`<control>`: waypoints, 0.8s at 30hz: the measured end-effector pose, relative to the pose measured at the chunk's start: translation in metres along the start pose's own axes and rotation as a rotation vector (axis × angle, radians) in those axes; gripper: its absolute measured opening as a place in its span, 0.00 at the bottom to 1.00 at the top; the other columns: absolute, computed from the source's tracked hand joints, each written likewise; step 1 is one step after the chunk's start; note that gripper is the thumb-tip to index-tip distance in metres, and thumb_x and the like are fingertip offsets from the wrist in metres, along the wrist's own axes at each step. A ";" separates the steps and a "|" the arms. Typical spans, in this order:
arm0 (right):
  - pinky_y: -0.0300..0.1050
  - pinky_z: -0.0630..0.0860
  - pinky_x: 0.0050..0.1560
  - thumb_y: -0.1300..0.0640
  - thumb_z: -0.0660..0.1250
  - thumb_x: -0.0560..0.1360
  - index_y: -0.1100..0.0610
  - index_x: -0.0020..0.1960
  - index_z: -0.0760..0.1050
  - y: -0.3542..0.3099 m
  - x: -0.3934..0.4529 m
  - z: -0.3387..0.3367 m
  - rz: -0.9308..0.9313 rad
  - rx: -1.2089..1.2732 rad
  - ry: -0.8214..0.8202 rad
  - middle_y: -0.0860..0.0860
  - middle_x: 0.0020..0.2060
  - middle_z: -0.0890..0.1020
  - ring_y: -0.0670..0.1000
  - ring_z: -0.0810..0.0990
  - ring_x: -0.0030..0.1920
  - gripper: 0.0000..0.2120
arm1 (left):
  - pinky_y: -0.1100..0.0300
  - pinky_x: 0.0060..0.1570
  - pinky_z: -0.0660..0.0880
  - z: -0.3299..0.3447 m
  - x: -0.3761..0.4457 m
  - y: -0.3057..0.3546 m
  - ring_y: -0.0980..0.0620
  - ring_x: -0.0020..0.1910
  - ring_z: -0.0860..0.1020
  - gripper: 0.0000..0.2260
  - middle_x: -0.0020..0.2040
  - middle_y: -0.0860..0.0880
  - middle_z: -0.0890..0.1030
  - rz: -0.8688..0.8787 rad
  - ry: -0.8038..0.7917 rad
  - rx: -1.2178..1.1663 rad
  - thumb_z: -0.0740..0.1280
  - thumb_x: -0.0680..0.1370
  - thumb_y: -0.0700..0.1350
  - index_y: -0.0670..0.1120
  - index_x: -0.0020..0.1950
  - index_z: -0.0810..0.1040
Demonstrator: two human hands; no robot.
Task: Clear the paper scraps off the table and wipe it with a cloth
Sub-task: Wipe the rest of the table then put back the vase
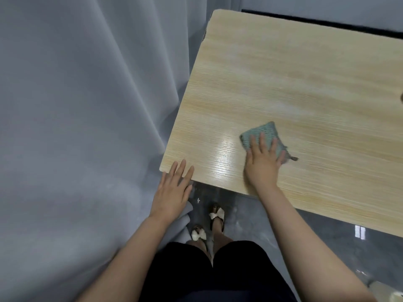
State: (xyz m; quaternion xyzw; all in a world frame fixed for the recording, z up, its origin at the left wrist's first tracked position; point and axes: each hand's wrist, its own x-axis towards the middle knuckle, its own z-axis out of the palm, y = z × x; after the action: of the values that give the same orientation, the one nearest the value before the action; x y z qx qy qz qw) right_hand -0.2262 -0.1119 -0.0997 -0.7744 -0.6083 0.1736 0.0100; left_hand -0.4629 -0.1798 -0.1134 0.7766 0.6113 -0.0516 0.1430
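Now the right hand (262,161) lies flat with straight, spread fingers pressing a green cloth (260,136) onto the surface (305,73), near its near-left corner; nothing is clamped, the palm simply bears down. The left hand (172,188) is also flat and relaxed, fingertips resting on the near-left corner edge of the surface and holding nothing. The cloth looks knitted or waffle-textured, soft and light, folded into a small pad; it should slide easily on the smooth, glossy wood-grain top and would bunch if pushed from one edge, so pressing from above with the whole palm, or pinching a folded edge to lift it, seems the sensible hold. Its long axis runs from far-left toward near-right, and a small tag or loose corner trails off at its near-right end. No paper scraps show on the visible part of the surface, so wiping appears to be the step in hand. A grey curtain (87,105) hangs to the left.
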 end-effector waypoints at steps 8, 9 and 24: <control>0.60 0.33 0.70 0.53 0.51 0.82 0.45 0.76 0.48 -0.141 -0.009 0.044 -0.634 -0.152 -0.179 0.46 0.77 0.47 0.56 0.40 0.76 0.25 | 0.41 0.56 0.73 -0.006 -0.018 -0.009 0.45 0.66 0.73 0.18 0.65 0.45 0.76 0.010 -0.062 0.054 0.52 0.75 0.48 0.48 0.63 0.69; 0.59 0.33 0.71 0.52 0.51 0.82 0.44 0.76 0.48 -0.138 -0.008 0.044 -0.642 -0.155 -0.179 0.46 0.77 0.48 0.55 0.40 0.76 0.25 | 0.41 0.56 0.72 -0.007 -0.018 -0.010 0.46 0.66 0.72 0.19 0.66 0.45 0.75 0.014 -0.065 0.068 0.53 0.75 0.47 0.48 0.64 0.72; 0.60 0.31 0.68 0.59 0.56 0.79 0.48 0.76 0.54 -0.070 -0.058 0.043 -0.364 -0.037 -0.013 0.52 0.76 0.54 0.62 0.46 0.76 0.26 | 0.43 0.58 0.72 -0.012 -0.031 -0.029 0.47 0.67 0.72 0.24 0.70 0.48 0.71 0.017 -0.058 0.140 0.50 0.77 0.50 0.48 0.70 0.70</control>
State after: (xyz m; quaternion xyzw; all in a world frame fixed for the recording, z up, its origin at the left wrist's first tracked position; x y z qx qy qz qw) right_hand -0.3152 -0.1571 -0.1099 -0.6503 -0.7417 0.1628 0.0233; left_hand -0.4997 -0.1993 -0.0981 0.7882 0.5950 -0.1155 0.1064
